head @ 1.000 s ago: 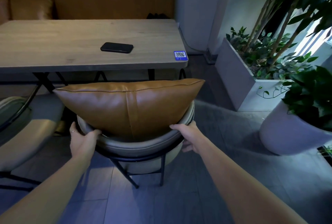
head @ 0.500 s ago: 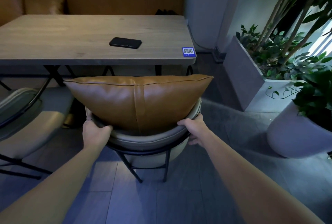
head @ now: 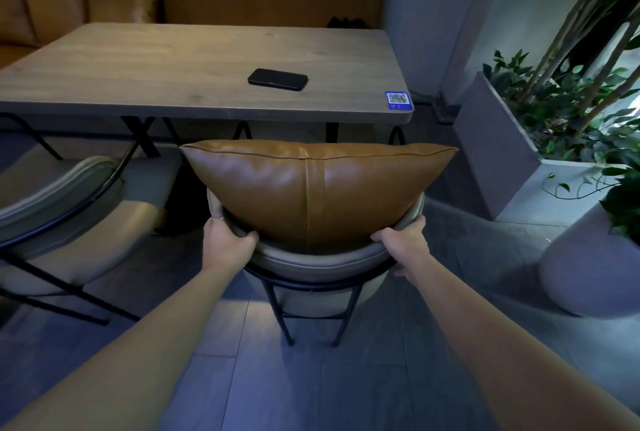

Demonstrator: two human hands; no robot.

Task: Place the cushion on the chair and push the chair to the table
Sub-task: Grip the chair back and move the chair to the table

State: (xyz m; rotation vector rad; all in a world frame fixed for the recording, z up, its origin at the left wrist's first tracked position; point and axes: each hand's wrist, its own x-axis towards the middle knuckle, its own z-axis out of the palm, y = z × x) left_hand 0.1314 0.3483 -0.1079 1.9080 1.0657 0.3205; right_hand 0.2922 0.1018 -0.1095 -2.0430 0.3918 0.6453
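A tan leather cushion (head: 311,188) stands upright on the grey chair (head: 318,259), leaning against its curved backrest. My left hand (head: 227,240) grips the backrest's left side, and my right hand (head: 403,245) grips its right side. The chair's seat is hidden behind the backrest and cushion. Just beyond the cushion's top edge lies the front edge of the wooden table (head: 173,84), with the chair facing it.
A black phone (head: 278,79) and a blue QR sticker (head: 398,100) lie on the table. A second grey chair (head: 65,219) stands to the left. White planters (head: 491,153) and a round pot (head: 585,264) crowd the right. A tan bench runs behind the table.
The chair with the cushion has slid forward toward the table, both hands still on the backrest. My arms are stretched out further.
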